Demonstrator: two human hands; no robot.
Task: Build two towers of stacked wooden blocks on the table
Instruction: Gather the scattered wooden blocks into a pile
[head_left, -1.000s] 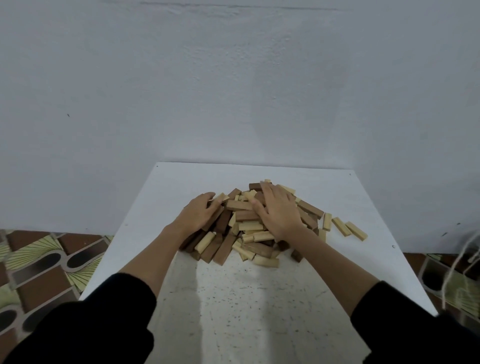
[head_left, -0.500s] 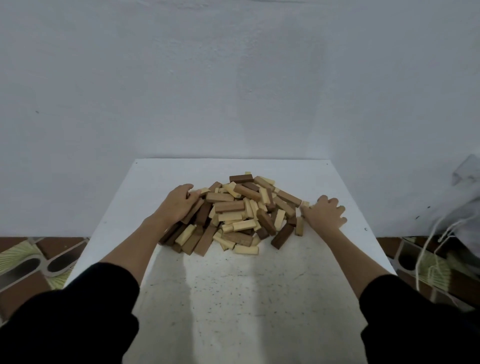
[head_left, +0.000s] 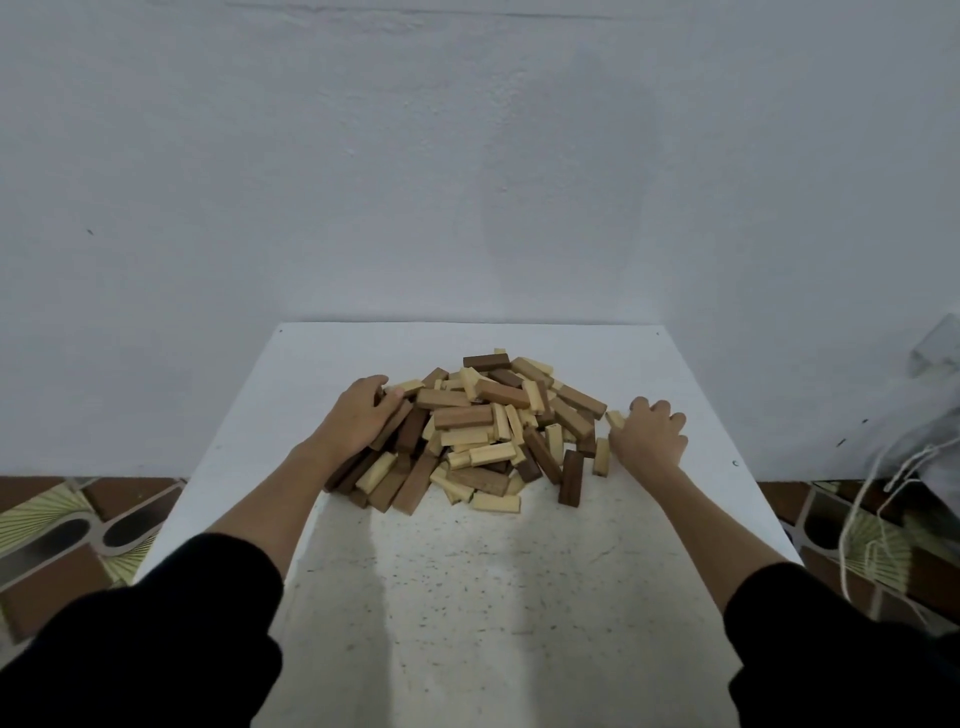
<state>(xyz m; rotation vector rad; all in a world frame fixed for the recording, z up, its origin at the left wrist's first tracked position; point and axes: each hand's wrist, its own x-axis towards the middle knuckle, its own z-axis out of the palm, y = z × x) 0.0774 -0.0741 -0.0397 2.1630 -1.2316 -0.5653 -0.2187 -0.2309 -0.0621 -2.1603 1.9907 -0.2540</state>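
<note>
Reaching forward from the near edge, two arms in black sleeves (head_left: 156, 639) stretch over a white speckled desk (head_left: 467, 597) toward a heap of wooden blocks (head_left: 483, 431) that sits past the desk's middle, closer to its far edge. No tower stands; the blocks, pale and dark brown, lie jumbled across one another. At the near side of the heap a pale block (head_left: 496, 503) lies flat, and a dark block (head_left: 570, 477) lies just right of it. On the left side of the heap the left hand (head_left: 361, 413) rests palm down, its fingers loosely bent over the edge blocks, pressing against them. On the right side of the heap the right hand (head_left: 649, 436) lies with fingers curled, its thumb side touching a small pale block (head_left: 614, 418); I cannot tell whether it pinches that block. Beyond the heap rises a plain white wall (head_left: 467, 156). Patterned floor tiles (head_left: 67, 525) show left of the desk.
</note>
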